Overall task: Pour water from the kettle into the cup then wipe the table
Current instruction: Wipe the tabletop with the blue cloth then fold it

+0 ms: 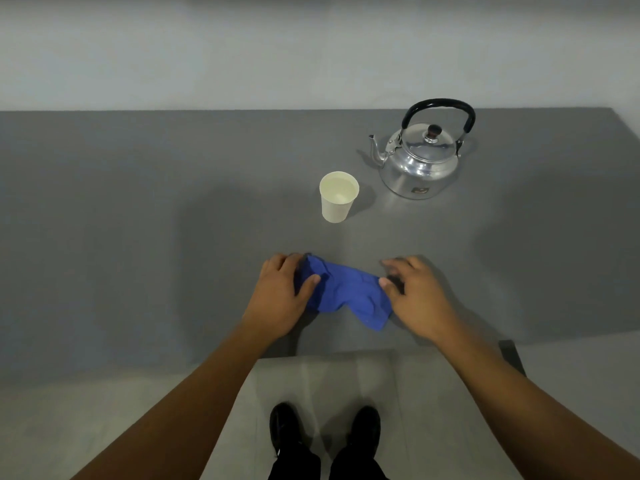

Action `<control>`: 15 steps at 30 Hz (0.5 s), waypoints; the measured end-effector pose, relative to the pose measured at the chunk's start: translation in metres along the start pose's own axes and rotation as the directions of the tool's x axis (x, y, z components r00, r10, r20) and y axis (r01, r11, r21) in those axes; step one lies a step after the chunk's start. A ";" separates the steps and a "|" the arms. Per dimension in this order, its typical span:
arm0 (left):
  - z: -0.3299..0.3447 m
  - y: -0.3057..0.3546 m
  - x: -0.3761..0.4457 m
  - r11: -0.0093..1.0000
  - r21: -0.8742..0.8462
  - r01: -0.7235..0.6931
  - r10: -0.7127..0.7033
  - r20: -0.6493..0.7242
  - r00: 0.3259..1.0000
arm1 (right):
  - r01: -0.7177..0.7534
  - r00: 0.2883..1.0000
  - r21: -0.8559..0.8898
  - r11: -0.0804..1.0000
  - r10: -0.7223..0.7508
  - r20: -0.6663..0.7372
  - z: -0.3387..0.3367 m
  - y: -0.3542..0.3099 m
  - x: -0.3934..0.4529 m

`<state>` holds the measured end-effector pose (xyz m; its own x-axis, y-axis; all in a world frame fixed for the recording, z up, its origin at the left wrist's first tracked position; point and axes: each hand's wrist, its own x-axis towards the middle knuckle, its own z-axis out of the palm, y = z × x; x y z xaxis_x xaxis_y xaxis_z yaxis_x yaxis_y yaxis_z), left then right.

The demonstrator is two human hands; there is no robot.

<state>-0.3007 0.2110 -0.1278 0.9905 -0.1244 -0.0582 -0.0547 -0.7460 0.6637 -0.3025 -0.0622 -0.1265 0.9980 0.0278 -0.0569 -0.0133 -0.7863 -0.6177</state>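
Observation:
A crumpled blue cloth (346, 294) lies on the grey table (138, 220) near its front edge. My left hand (282, 299) grips the cloth's left end, thumb on top. My right hand (414, 296) rests on the cloth's right end with fingers curled over it. Behind the cloth stands a pale paper cup (337, 197), upright, with liquid inside. A shiny metal kettle (420, 157) with a black handle sits at the back right, its spout pointing left toward the cup, lid on.
The table's front edge runs just below my hands, and its right corner lies beyond the kettle. A pale wall stands behind the table. My black shoes (325, 431) are on the light floor below.

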 end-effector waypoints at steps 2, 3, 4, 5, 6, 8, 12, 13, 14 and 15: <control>0.006 0.011 0.006 0.999 -0.007 0.050 -0.050 0.023 0.999 | -0.064 0.997 -0.040 0.997 0.066 0.040 0.002 0.002 -0.003; 0.009 0.015 0.008 0.997 -0.003 0.071 -0.071 0.043 0.997 | -0.066 0.996 -0.054 0.996 0.069 0.054 0.002 0.001 -0.005; 0.011 0.019 0.011 0.996 0.008 0.090 -0.091 0.063 0.994 | -0.063 0.996 -0.056 0.996 0.066 0.058 0.001 0.000 -0.006; 0.013 0.021 0.013 0.994 0.018 0.111 -0.112 0.075 0.991 | -0.064 0.996 -0.053 0.997 0.067 0.061 0.001 -0.002 -0.007; 0.014 0.022 0.014 0.991 0.025 0.135 -0.136 0.079 0.987 | -0.070 0.995 -0.053 0.996 0.074 0.073 0.000 -0.004 -0.008; 0.014 0.022 0.016 0.985 0.020 0.173 -0.174 0.073 0.982 | -0.077 0.989 -0.077 0.994 0.086 0.119 0.000 -0.007 -0.010; 0.012 0.022 0.011 0.981 -0.089 0.173 -0.170 0.032 0.985 | -0.098 0.985 -0.028 0.995 0.101 0.142 0.003 -0.011 -0.012; 0.011 0.021 0.009 0.978 -0.124 0.168 -0.168 0.018 0.986 | -0.132 0.984 0.050 0.990 0.125 0.123 0.003 -0.012 -0.011; 0.010 0.020 0.008 0.975 -0.148 0.167 -0.168 0.008 0.986 | -0.165 0.983 0.126 0.978 0.152 0.108 0.003 -0.014 -0.011; 0.008 0.019 0.006 0.972 -0.162 0.169 -0.172 -0.001 0.985 | -0.188 0.980 0.189 0.964 0.173 0.095 0.002 -0.016 -0.010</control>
<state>-0.2972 0.1911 -0.1214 0.9853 0.0064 -0.1706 0.1351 -0.6399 0.7564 -0.3127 -0.0484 -0.1178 0.9702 -0.0501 -0.2372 -0.2126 -0.6463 -0.7328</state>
